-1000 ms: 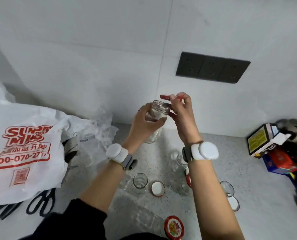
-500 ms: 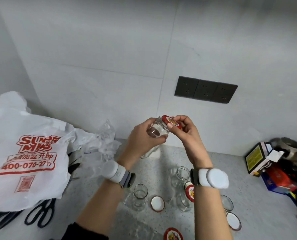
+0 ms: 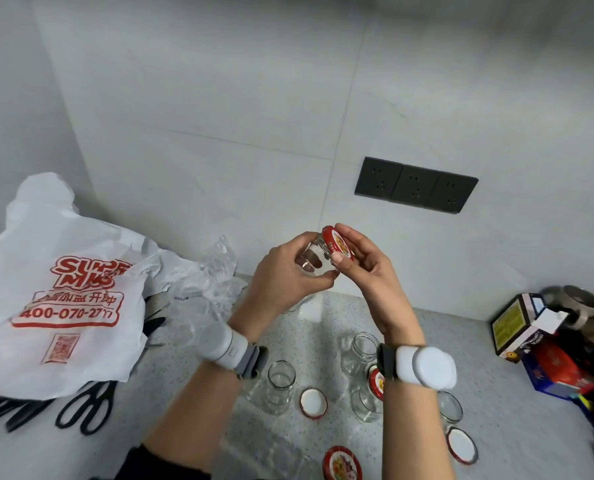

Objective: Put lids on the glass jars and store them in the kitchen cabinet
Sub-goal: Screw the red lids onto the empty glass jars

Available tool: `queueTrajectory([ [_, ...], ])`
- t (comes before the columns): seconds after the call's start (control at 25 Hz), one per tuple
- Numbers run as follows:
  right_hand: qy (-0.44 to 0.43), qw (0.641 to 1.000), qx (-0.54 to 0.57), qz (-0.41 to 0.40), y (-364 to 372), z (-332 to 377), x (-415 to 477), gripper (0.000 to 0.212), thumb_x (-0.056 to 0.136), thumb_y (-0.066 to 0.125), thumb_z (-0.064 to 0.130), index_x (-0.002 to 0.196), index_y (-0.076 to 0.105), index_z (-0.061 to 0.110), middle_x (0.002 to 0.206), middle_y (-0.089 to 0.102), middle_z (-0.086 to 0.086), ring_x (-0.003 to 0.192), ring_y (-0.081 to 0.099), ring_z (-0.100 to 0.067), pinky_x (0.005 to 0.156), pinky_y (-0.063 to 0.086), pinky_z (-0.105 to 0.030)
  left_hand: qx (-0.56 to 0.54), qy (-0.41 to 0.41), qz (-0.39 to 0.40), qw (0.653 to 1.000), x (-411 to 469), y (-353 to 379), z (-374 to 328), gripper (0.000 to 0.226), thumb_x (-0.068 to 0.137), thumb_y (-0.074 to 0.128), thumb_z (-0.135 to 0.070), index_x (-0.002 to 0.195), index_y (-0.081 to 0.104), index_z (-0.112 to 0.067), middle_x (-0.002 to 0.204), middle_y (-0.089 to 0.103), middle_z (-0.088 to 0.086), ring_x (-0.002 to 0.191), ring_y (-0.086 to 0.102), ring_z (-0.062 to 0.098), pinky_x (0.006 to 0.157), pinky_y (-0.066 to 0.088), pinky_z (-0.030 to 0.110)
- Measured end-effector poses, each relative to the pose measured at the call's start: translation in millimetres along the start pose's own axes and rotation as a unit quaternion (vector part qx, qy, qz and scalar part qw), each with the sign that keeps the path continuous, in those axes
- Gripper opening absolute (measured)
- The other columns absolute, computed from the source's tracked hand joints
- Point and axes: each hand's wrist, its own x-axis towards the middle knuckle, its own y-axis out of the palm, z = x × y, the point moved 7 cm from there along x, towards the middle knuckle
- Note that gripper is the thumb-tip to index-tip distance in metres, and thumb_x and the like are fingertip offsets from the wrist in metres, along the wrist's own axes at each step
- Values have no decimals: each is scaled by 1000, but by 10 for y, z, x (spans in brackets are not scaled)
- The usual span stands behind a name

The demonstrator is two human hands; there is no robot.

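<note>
Fingers [image 3: 337, 258] of the right hand [image 3: 370, 271] pinch a red lid [image 3: 339, 243], now seated on the mouth of the glass jar [image 3: 310, 261] that the left hand [image 3: 279, 278] grips, tilted, above the counter [image 3: 496, 393]. A second ago the lid hovered clear. Tightening looks next, and open jars [image 3: 281, 384] wait below.

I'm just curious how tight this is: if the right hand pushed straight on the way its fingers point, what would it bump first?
Probably the jar: the right hand holds the lid at its mouth, and the left hand grips the jar just beyond. Depth is hard to judge.
</note>
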Motion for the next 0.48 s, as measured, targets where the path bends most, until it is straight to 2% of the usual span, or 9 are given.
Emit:
queueTrajectory([
  [0.24, -4, 999, -45, 6, -1, 79, -46, 51, 83, 67, 4, 131, 54, 11, 122, 65, -3, 102, 65, -4, 83, 49, -14, -2, 11, -1, 1000, -43, -5, -10, 56, 62, 67, -53, 114, 58, -35, 84, 68, -11, 79, 65, 5, 75, 57, 37],
  [0.48, -20, 994, -105, 2, -12, 73, -38, 51, 81, 72, 10, 129, 58, 21, 128, 58, -3, 112, 61, -14, 90, 50, -21, 11, 18, 4, 1000, -51, -2, 18, 56, 64, 68, -53, 115, 57, -35, 84, 66, -13, 79, 63, 2, 74, 57, 33],
])
